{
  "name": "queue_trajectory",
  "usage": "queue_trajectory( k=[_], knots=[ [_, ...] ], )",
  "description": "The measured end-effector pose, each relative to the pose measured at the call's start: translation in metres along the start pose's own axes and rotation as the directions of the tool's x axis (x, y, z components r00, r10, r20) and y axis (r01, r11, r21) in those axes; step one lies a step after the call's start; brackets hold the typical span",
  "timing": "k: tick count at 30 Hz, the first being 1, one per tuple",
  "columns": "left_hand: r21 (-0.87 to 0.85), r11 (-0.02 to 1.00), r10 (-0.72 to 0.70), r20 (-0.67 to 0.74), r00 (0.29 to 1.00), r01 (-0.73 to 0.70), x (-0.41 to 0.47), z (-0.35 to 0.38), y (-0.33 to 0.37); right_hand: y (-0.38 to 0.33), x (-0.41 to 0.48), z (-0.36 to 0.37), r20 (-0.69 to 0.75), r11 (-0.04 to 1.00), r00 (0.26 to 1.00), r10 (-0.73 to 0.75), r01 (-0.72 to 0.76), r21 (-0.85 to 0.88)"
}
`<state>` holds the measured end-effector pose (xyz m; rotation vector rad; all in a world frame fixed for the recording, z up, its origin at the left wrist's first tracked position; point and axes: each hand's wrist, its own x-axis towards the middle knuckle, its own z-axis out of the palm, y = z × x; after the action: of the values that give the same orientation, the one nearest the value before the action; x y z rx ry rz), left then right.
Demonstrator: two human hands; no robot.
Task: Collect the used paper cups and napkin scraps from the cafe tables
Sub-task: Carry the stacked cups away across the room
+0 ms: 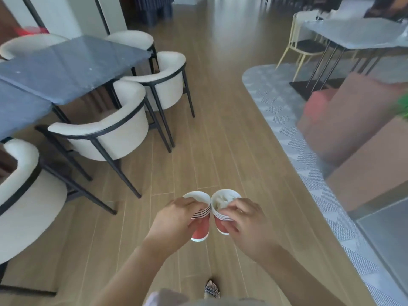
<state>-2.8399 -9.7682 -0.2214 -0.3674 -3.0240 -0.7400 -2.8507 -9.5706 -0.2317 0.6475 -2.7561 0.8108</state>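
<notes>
Nearest, two red paper cups are held side by side over the wooden floor point(205, 133), rims touching or nearly so. The left cup point(201, 228) is clasped by the left grip point(174, 219), fingers curled round its striped upper wall. The right cup point(221, 224) is held likewise by the right grip point(247, 226), with a crumpled napkin point(220, 202) stuffed inside. Both cups are judged light, thin-walled and easily crushed, so hold is best taken just under the stiffer rolled rim. Farther off, a dark tabletop point(72, 62) is ringed by white chairs point(106, 131).
</notes>
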Motion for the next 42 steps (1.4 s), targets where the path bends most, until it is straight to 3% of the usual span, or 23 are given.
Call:
queue_trajectory(
  k=[9, 17, 23, 29, 42],
  knots=[
    [-0.042, 0.992, -0.123, -0.05, 0.991, 0.121, 0.183, -0.04, -0.126, 0.044, 0.228, 0.069, 0.073, 0.998, 0.996, -0.043, 0.039, 0.05],
    [-0.063, 0.998, -0.031, -0.071, 0.997, 0.026, 0.395, -0.107, -0.231, 0.089, 0.448, 0.101, 0.003, 0.996, 1.0, 0.02, -0.02, 0.086],
    [-0.029, 0.998, 0.062, 0.007, 0.998, -0.062, 0.552, -0.111, -0.259, 0.154, 0.568, 0.11, -0.084, 0.99, 0.988, 0.131, -0.127, 0.053],
    [-0.057, 0.988, 0.15, 0.073, 0.986, -0.146, 0.734, -0.092, -0.276, 0.263, 0.691, 0.121, -0.179, 0.974, 0.959, 0.221, -0.207, 0.094],
    [-0.106, 0.991, 0.085, 0.063, 0.994, -0.078, 1.081, -0.094, -0.31, 0.456, 0.994, 0.106, -0.194, 0.993, 0.975, 0.112, -0.106, 0.043]
  ],
)
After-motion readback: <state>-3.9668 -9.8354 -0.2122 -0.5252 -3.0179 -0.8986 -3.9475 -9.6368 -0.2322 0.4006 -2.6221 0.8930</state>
